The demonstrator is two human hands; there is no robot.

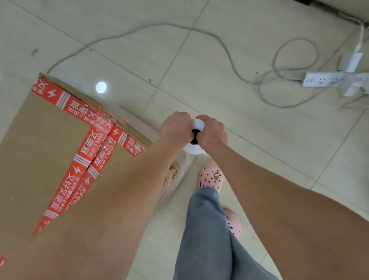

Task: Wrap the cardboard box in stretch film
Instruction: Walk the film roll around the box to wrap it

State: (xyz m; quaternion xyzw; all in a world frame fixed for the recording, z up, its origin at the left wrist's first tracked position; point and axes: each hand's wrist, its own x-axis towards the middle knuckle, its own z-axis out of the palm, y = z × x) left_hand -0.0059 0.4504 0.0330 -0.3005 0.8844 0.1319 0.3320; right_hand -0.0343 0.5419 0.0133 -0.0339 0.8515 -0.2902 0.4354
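Grip closed: left hand and right hand both curled round top of upright roll, just beside taped box on floor; film probably light, clingy, tear-prone, so best held at core ends.

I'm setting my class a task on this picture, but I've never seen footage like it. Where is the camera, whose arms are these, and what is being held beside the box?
No machine here: the camera sits on a person's head, looking down, so the arms are the wearer's own. The left hand and right hand both grip a white stretch film roll, held upright beside a cardboard box sealed with red tape. The box stands on a tiled floor. A power strip and grey cable lie farther off. The pink shoes are the wearer's.
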